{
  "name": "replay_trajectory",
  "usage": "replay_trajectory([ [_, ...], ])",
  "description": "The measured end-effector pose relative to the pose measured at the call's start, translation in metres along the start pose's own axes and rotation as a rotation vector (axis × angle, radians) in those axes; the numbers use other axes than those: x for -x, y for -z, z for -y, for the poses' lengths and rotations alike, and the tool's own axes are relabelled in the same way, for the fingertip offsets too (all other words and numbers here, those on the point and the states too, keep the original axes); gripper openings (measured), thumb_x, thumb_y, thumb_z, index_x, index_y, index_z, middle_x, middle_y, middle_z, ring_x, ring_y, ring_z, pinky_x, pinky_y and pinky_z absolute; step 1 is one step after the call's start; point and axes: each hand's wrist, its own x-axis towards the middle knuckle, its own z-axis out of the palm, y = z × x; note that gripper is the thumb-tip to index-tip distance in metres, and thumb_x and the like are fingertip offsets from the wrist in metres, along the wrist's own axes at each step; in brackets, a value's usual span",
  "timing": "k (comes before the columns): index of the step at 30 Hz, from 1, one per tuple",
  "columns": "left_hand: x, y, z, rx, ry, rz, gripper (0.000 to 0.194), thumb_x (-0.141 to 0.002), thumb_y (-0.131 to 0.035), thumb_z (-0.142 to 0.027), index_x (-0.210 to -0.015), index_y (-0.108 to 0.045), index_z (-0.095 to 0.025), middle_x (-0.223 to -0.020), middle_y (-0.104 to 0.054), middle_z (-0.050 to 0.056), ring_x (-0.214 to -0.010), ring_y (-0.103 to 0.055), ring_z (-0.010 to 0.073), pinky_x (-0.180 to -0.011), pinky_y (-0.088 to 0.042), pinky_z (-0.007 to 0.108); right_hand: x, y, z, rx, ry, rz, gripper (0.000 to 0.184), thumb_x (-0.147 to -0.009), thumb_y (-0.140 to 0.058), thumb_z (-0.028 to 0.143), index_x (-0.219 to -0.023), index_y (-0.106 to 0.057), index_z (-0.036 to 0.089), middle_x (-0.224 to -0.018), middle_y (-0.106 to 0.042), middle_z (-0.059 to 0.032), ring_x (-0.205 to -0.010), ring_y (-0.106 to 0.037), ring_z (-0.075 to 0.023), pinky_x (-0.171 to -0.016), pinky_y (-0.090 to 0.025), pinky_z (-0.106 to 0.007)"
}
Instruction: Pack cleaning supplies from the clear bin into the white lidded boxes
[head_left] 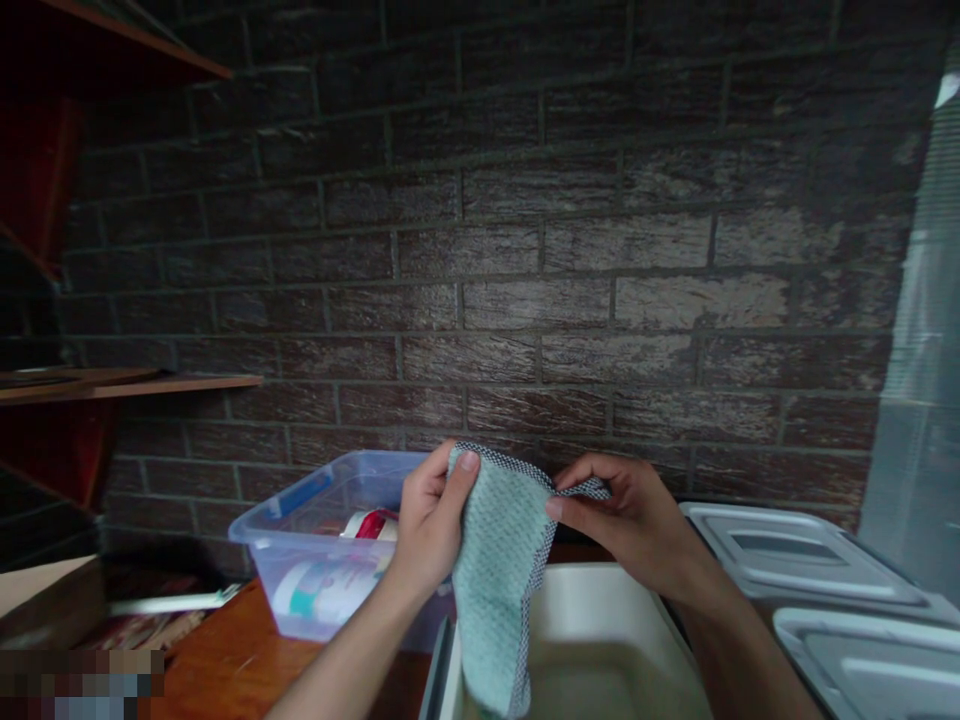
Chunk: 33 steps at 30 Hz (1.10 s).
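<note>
A light green cleaning cloth (499,560) with a black-and-white checked edging hangs between my hands. My left hand (431,525) pinches its upper left corner, thumb lying on the front face. With thumb and fingertips, my right hand (619,510) grips the edging at the upper right, where a bit of the border folds outward. The cloth's lower end dangles over a cream-coloured open bin (592,620), whose left part it hides.
Left of the bin, a translucent blue plastic box (259,550) holds white containers, one with a red label, on a wooden surface (217,650). Grey lids (810,560) lie at the right. Wooden shelves (187,385) jut out at the left. A dark brick wall (495,250) stands behind.
</note>
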Motion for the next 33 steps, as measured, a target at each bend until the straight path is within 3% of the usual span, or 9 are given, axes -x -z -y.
replay_trajectory([
  [7, -0.002, 0.002, 0.008, -0.027, 0.014, -0.077, 0.035, -0.098, -0.056, -0.043, -0.073, -0.059, -0.018, -0.071, -0.053, -0.001, -0.07, -0.045, 0.0149, -0.065, -0.037, 0.025, -0.004, 0.005, -0.002, -0.018, -0.024, -0.121, 0.024, -0.076, -0.084, 0.035, -0.082, -0.069, 0.018, -0.072, -0.069, 0.0001, -0.068, -0.061, -0.0147, -0.063, -0.046, -0.027],
  [11, -0.003, 0.001, 0.007, -0.075, 0.044, -0.051, 0.038, -0.099, -0.054, -0.044, -0.071, -0.056, -0.018, -0.07, -0.052, -0.001, -0.071, -0.044, 0.0149, -0.064, -0.037, 0.025, -0.006, 0.008, -0.007, -0.042, -0.036, -0.149, 0.025, -0.077, -0.083, 0.034, -0.087, -0.064, 0.021, -0.068, -0.064, 0.0025, -0.064, -0.058, -0.0142, -0.058, -0.042, -0.026],
  [14, 0.001, -0.004, 0.003, -0.126, 0.045, 0.023, 0.04, -0.1, -0.052, -0.043, -0.069, -0.051, -0.018, -0.068, -0.047, -0.002, -0.068, -0.04, 0.0135, -0.061, -0.034, 0.024, -0.003, 0.007, -0.007, 0.14, -0.014, -0.169, 0.021, -0.083, -0.078, 0.033, -0.096, -0.065, 0.021, -0.078, -0.067, 0.0001, -0.07, -0.061, -0.0158, -0.059, -0.045, -0.027],
  [16, 0.006, -0.009, 0.001, -0.158, 0.033, 0.119, 0.04, -0.101, -0.051, -0.042, -0.068, -0.047, -0.019, -0.066, -0.042, -0.003, -0.065, -0.036, 0.0124, -0.058, -0.032, 0.024, 0.0, 0.004, -0.003, 0.268, 0.051, -0.171, 0.034, -0.082, -0.079, 0.032, -0.112, -0.065, 0.022, -0.097, -0.072, -0.0034, -0.086, -0.066, -0.019, -0.075, -0.051, -0.031],
  [18, 0.013, -0.013, -0.001, -0.206, 0.007, 0.241, 0.04, -0.102, -0.05, -0.04, -0.069, -0.045, -0.019, -0.066, -0.04, -0.004, -0.064, -0.035, 0.0117, -0.058, -0.03, 0.024, 0.004, -0.001, 0.003, 0.361, 0.115, -0.106, 0.042, -0.081, -0.08, 0.032, -0.12, -0.065, 0.024, -0.108, -0.072, -0.0034, -0.098, -0.067, -0.0206, -0.088, -0.051, -0.033],
  [21, 0.021, -0.019, -0.003, -0.274, -0.02, 0.368, 0.039, -0.103, -0.049, -0.038, -0.07, -0.046, -0.018, -0.066, -0.038, -0.004, -0.064, -0.036, 0.011, -0.06, -0.029, 0.024, 0.008, -0.005, 0.011, 0.498, 0.098, 0.072, 0.015, -0.091, -0.069, 0.037, -0.095, -0.07, 0.023, -0.084, -0.07, 0.0014, -0.08, -0.064, -0.0168, -0.07, -0.047, -0.028],
  [23, 0.022, -0.02, -0.003, -0.273, -0.006, 0.412, 0.039, -0.104, -0.047, -0.039, -0.072, -0.048, -0.017, -0.067, -0.039, -0.004, -0.066, -0.037, 0.0109, -0.061, -0.029, 0.025, 0.009, -0.004, 0.014, 0.574, 0.081, 0.112, 0.024, -0.098, -0.06, 0.037, -0.08, -0.065, 0.021, -0.071, -0.062, 0.0033, -0.067, -0.057, -0.0139, -0.06, -0.04, -0.026],
  [28, 0.015, -0.019, -0.003, -0.155, 0.096, 0.569, 0.031, -0.101, -0.053, -0.045, -0.091, -0.058, -0.016, -0.078, -0.046, -0.003, -0.072, -0.043, 0.0118, -0.063, -0.032, 0.024, 0.008, 0.008, 0.011, 0.657, 0.094, -0.069, 0.03, -0.101, -0.053, 0.038, -0.078, -0.058, 0.021, -0.063, -0.053, 0.005, -0.058, -0.048, -0.0114, -0.055, -0.032, -0.025],
  [33, 0.009, -0.017, 0.004, -0.117, 0.209, 0.704, 0.035, -0.098, -0.057, -0.047, -0.094, -0.064, -0.013, -0.082, -0.053, 0.0, -0.075, -0.047, 0.0134, -0.064, -0.035, 0.025, 0.007, 0.018, 0.008, 0.737, 0.121, -0.319, 0.031, -0.101, -0.052, 0.043, -0.079, -0.056, 0.022, -0.059, -0.049, 0.0056, -0.054, -0.045, -0.0115, -0.055, -0.029, -0.026],
])
